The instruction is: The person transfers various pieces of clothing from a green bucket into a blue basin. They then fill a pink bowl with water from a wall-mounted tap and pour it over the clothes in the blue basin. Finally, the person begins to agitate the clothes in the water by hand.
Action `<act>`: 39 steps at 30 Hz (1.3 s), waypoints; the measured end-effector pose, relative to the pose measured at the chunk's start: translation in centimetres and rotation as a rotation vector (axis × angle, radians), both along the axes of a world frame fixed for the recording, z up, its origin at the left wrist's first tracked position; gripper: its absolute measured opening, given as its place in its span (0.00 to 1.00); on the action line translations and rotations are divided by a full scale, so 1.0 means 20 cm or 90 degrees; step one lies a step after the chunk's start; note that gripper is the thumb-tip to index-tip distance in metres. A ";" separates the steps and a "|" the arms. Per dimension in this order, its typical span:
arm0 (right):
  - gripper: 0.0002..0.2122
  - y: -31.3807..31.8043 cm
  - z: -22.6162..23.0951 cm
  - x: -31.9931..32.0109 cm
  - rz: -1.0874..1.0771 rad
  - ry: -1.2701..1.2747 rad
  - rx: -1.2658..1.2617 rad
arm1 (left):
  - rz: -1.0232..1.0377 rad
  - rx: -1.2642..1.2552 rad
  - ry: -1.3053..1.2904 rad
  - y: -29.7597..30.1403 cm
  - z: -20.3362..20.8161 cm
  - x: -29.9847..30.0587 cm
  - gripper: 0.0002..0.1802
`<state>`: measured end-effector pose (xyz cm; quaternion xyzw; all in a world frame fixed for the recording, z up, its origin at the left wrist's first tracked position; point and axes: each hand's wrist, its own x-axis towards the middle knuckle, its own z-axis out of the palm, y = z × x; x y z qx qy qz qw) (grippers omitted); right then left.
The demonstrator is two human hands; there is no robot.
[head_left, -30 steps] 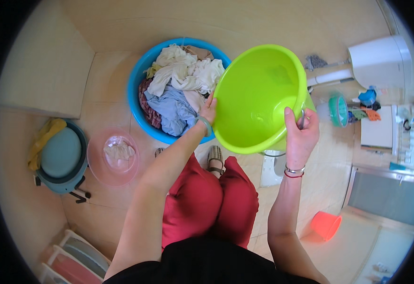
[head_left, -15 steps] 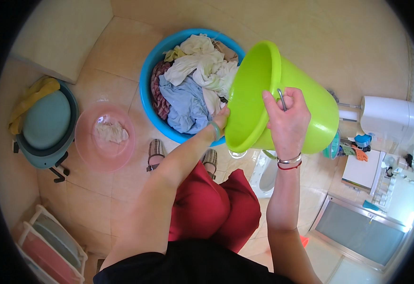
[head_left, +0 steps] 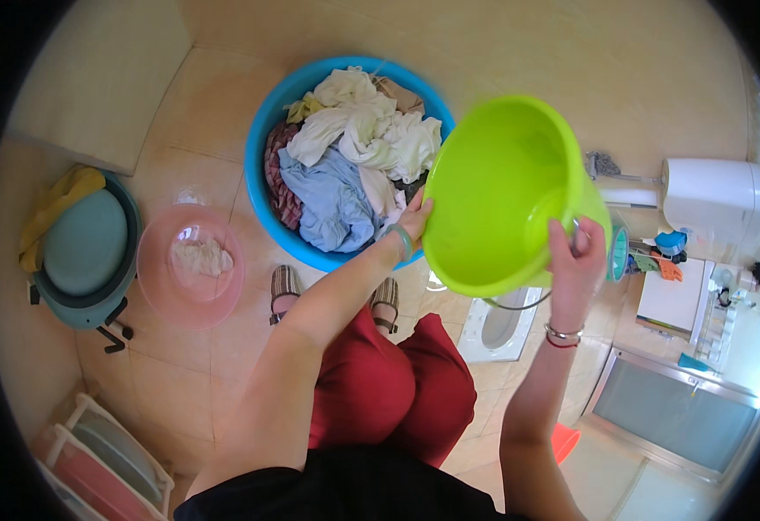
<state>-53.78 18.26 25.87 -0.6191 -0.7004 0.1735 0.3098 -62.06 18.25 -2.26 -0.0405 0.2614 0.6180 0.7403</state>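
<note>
Between both hands I hold a lime-green bucket (head_left: 502,191), its mouth turned up and toward me, with its inside showing bare walls. My left hand (head_left: 416,219) grips the left side of the rim. My right hand (head_left: 580,256) is closed on the right rim, by the joint of the wire handle (head_left: 519,306), which hangs below. Just left of the bucket stands a large blue tub (head_left: 263,204) on the floor, heaped with laundry: white garments (head_left: 371,122), a light blue garment (head_left: 332,195) and a maroon patterned cloth (head_left: 284,204).
A pink basin (head_left: 191,304) with white cloth (head_left: 202,258) sits left of my feet. Farther left is a grey-green stacked basin set (head_left: 89,234) with a yellow cloth (head_left: 54,208). A squat toilet (head_left: 502,334) lies beyond my right knee. A rack of basins (head_left: 106,460) stands lower left.
The bucket has swung from tipped over the tub to more upright, its mouth now facing me. My right hand has moved right and down; water no longer shows falling into the tub.
</note>
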 end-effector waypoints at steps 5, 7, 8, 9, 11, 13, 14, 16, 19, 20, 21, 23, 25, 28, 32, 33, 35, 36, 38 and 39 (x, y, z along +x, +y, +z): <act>0.16 0.15 -0.02 0.76 -0.162 0.090 -0.068 | 0.014 0.061 0.378 0.22 0.16 0.13 0.30; 0.15 0.17 -0.14 1.07 -0.228 0.136 -0.080 | -0.013 0.091 0.534 0.35 0.24 0.22 0.29; 0.15 0.15 -0.17 1.14 -0.266 0.212 -0.120 | -0.037 0.090 0.593 0.41 0.31 0.26 0.29; 0.14 0.13 -0.18 1.21 -0.305 0.287 -0.156 | -0.061 0.092 0.650 0.47 0.38 0.32 0.28; 0.14 0.13 -0.27 1.33 -0.347 0.427 -0.192 | -0.086 0.146 0.669 0.57 0.46 0.42 0.30; 0.14 0.16 -0.45 1.45 -0.358 0.553 -0.191 | -0.052 0.197 0.638 0.64 0.45 0.54 0.31; 0.16 0.17 -0.56 1.55 -0.378 0.604 -0.198 | -0.071 0.193 0.656 0.65 0.49 0.59 0.31; 0.17 0.17 -0.65 1.56 -0.374 0.688 -0.211 | -0.105 0.176 0.697 0.61 0.57 0.65 0.31; 0.22 0.18 -0.69 1.44 -0.380 0.732 -0.221 | -0.058 0.196 0.745 0.57 0.54 0.59 0.32; 0.23 0.20 -0.68 1.36 -0.370 0.734 -0.221 | -0.025 0.176 0.741 0.58 0.45 0.54 0.31; 0.23 0.21 -0.67 1.32 -0.374 0.733 -0.208 | -0.051 0.159 0.697 0.58 0.44 0.50 0.30; 0.23 0.23 -0.71 1.33 -0.408 0.720 -0.194 | -0.102 0.124 0.612 0.54 0.43 0.42 0.27; 0.21 0.26 -0.68 1.36 -0.434 0.701 -0.166 | -0.086 0.086 0.548 0.48 0.52 0.40 0.24; 0.22 0.29 -0.66 1.58 -0.441 0.697 -0.208 | -0.046 0.013 0.451 0.35 0.57 0.44 0.21; 0.21 0.31 -0.73 1.64 -0.401 0.735 -0.251 | -0.013 -0.059 0.370 0.26 0.53 0.28 0.18; 0.19 0.30 -0.75 1.59 -0.407 0.746 -0.249 | 0.009 -0.059 0.348 0.25 0.53 0.20 0.18; 0.17 0.27 -0.79 1.47 -0.417 0.766 -0.248 | 0.037 -0.065 0.372 0.18 0.51 0.04 0.17; 0.17 0.23 -0.87 1.46 -0.408 0.778 -0.253 | 0.045 -0.065 0.371 0.13 0.49 -0.06 0.17; 0.17 0.12 -0.96 1.37 -0.420 0.765 -0.270 | 0.046 -0.089 0.376 -0.02 0.46 -0.24 0.17; 0.17 0.06 -1.00 1.32 -0.423 0.758 -0.283 | 0.054 -0.102 0.363 -0.12 0.43 -0.35 0.17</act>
